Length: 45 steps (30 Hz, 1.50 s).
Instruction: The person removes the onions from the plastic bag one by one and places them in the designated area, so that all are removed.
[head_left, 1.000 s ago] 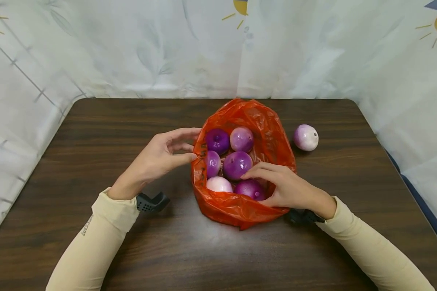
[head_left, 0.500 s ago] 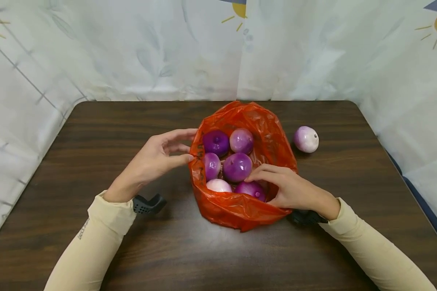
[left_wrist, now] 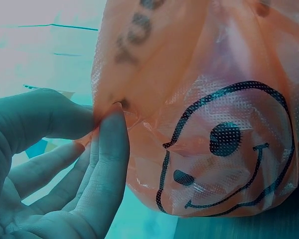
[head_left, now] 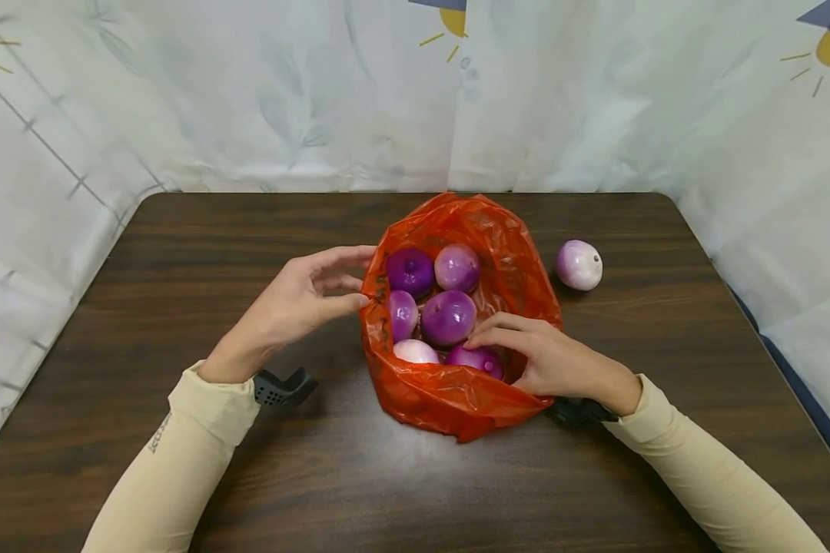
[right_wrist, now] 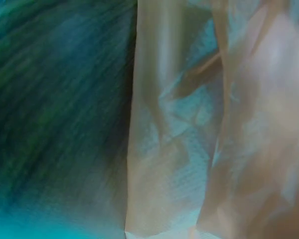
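Observation:
An orange-red plastic bag [head_left: 415, 395] stands wide at the mouth in the middle of the table, with several glossy purple onions inside. My left hand [head_left: 290, 303] pinches the bag's left rim between thumb and fingers; the left wrist view shows this pinch beside a printed smiling face [left_wrist: 226, 149]. My right hand [head_left: 563, 365] reaches over the bag's front right rim. Its curved fingers and thumb lie about the front purple onion [head_left: 477, 359], partly hiding it. Neighbouring inside are a round purple onion [head_left: 448, 317] and a whitish onion [head_left: 415, 351]. The right wrist view shows only bag and table.
A lone purple-white onion [head_left: 579, 265] lies on the table right of the bag. The dark wood-grain table [head_left: 270, 476] has a white patterned curtain [head_left: 283, 100] along its back and sides.
The front onion and my right fingertips have shifted slightly right and toward me within the bag. My left hand has drawn the left rim slightly outward. Over the last half second little differs.

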Each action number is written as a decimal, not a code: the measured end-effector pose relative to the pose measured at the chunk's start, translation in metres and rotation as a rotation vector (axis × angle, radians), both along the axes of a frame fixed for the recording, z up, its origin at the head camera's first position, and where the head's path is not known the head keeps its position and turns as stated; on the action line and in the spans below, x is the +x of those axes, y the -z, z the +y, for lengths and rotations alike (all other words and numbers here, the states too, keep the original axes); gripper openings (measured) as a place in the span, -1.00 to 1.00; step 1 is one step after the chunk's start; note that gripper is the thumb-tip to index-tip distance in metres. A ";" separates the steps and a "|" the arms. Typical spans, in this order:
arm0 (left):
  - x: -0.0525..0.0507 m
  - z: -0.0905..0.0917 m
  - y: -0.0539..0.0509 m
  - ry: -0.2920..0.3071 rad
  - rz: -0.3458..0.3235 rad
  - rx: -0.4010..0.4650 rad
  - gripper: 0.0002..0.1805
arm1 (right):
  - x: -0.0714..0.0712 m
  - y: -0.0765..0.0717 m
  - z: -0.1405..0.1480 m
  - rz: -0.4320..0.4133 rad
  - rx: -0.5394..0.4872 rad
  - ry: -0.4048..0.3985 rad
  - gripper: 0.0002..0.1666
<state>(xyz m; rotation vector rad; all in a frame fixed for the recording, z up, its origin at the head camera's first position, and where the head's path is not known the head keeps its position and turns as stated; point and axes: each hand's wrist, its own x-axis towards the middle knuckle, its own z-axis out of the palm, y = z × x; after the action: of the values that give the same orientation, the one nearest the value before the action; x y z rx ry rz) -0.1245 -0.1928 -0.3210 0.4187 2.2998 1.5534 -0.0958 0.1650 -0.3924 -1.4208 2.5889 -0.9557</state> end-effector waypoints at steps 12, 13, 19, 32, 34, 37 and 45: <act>-0.001 0.000 0.001 0.001 -0.006 -0.009 -0.34 | 0.001 0.001 -0.002 -0.031 -0.002 0.000 -0.33; -0.001 0.000 0.001 0.001 -0.007 -0.008 -0.34 | 0.001 0.001 -0.002 -0.033 -0.002 0.001 -0.33; -0.001 0.000 0.002 0.006 -0.002 0.000 -0.35 | 0.001 0.002 -0.001 -0.039 -0.009 -0.001 -0.32; -0.002 0.000 0.003 0.017 0.013 0.016 -0.36 | 0.001 -0.003 0.002 -0.093 -0.082 0.029 -0.24; -0.001 0.000 0.002 0.019 0.014 0.017 -0.36 | 0.000 -0.004 0.003 -0.095 -0.091 0.036 -0.22; -0.002 0.001 0.003 0.021 0.014 0.014 -0.37 | 0.000 -0.005 0.005 -0.090 -0.106 0.046 -0.21; 0.000 0.000 0.003 0.023 0.014 -0.007 -0.37 | -0.002 -0.008 0.009 -0.054 -0.130 0.091 -0.20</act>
<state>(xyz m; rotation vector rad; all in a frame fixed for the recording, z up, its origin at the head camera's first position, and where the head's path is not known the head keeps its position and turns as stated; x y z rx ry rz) -0.1247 -0.1925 -0.3236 0.4543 2.3017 1.5362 -0.0979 0.1743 -0.3847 -1.2935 2.6163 -1.1766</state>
